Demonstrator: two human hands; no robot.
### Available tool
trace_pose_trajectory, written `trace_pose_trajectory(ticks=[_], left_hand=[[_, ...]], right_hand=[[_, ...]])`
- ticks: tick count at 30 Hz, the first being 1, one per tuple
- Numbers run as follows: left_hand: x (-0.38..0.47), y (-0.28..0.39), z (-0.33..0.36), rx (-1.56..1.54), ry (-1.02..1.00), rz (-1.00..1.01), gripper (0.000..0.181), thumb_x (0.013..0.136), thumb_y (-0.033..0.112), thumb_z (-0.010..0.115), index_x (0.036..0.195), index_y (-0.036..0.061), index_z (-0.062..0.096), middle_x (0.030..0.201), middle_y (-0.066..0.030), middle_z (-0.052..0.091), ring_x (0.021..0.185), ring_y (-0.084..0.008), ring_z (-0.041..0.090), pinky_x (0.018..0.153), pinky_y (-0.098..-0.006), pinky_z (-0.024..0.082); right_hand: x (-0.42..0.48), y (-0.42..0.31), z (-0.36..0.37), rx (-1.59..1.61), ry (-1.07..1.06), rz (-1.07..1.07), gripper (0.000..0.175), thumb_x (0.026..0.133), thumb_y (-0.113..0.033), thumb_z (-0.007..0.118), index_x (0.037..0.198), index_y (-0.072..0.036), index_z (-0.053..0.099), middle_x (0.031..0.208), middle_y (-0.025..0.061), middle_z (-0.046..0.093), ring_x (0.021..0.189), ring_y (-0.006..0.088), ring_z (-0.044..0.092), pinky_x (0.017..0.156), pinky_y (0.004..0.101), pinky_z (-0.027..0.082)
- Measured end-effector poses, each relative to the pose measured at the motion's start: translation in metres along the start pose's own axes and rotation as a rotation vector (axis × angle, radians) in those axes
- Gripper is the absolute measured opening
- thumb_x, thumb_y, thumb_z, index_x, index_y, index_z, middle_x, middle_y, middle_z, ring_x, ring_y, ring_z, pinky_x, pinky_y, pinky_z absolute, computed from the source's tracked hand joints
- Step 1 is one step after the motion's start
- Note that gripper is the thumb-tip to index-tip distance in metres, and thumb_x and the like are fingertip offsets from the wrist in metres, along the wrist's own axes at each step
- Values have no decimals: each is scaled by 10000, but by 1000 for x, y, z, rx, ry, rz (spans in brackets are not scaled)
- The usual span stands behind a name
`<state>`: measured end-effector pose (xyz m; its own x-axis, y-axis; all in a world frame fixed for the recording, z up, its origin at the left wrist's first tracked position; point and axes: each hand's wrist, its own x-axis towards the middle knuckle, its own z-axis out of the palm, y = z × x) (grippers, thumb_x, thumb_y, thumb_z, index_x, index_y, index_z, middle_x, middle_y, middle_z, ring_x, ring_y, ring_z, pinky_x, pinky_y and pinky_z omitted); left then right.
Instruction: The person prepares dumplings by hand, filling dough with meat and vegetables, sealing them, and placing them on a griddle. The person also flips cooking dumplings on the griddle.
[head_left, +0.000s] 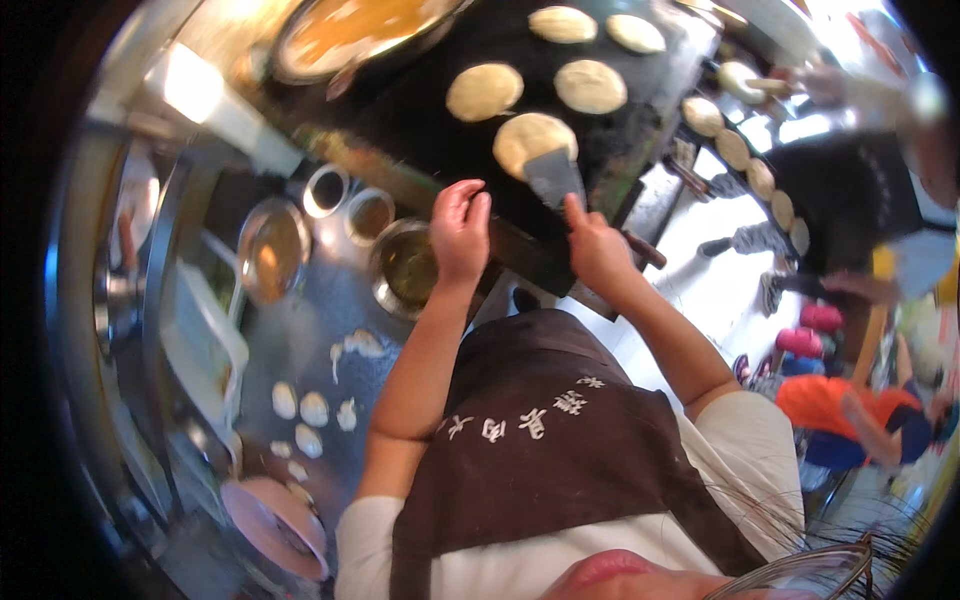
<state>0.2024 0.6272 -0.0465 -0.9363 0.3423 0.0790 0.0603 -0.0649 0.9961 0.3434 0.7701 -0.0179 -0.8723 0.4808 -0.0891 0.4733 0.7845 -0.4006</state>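
Note:
My right hand (600, 251) grips a flat metal spatula (553, 176). Its blade reaches over the near edge of a round flatbread (532, 139) on the dark griddle (405, 112); whether it is underneath cannot be told. A brown handle-like end (645, 249) shows beside this hand. My left hand (460, 236) hovers by the griddle's front edge, its fingers loosely curled and empty. Farther back on the griddle lie more flatbreads, among them one at the left (484, 91) and one at the right (590, 86).
A large pan (360, 34) with orange-brown contents stands at the upper left. On the steel counter (330, 315) are bowls of liquid (274, 251), several pale pieces (309, 409) and a pink bowl (262, 517). Flatbreads (731, 150) line another griddle; people stand at the right, including one in orange (817, 401).

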Motion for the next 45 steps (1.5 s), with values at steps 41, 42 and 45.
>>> trace_pose_trajectory(ticks=[41, 42, 45], left_hand=[[-346, -7, -593, 1386, 809, 31, 428, 791, 123, 672, 1212, 73, 620, 1318, -205, 509, 1146, -391, 507, 959, -471, 433], [-345, -8, -592, 1451, 742, 58, 464, 797, 186, 696, 1238, 74, 605, 1349, -194, 502, 1217, -379, 467, 990, -462, 414], [-308, -42, -574, 951, 380, 82, 505, 793, 272, 726, 1234, 55, 607, 1357, -197, 520, 1254, -366, 473, 1024, -444, 397]], right_hand=[[-232, -352, 196, -75, -693, -834, 439, 871, -103, 572, 1305, -174, 561, 921, 130, 620, 797, 340, 639, 670, 424, 527], [-234, -348, 217, -170, -723, -837, 443, 888, -100, 533, 1322, -190, 543, 931, 140, 625, 833, 343, 645, 684, 427, 533], [-233, -403, 291, -309, -732, -946, 473, 887, -97, 477, 1348, -200, 500, 920, 177, 626, 869, 368, 643, 711, 447, 537]])
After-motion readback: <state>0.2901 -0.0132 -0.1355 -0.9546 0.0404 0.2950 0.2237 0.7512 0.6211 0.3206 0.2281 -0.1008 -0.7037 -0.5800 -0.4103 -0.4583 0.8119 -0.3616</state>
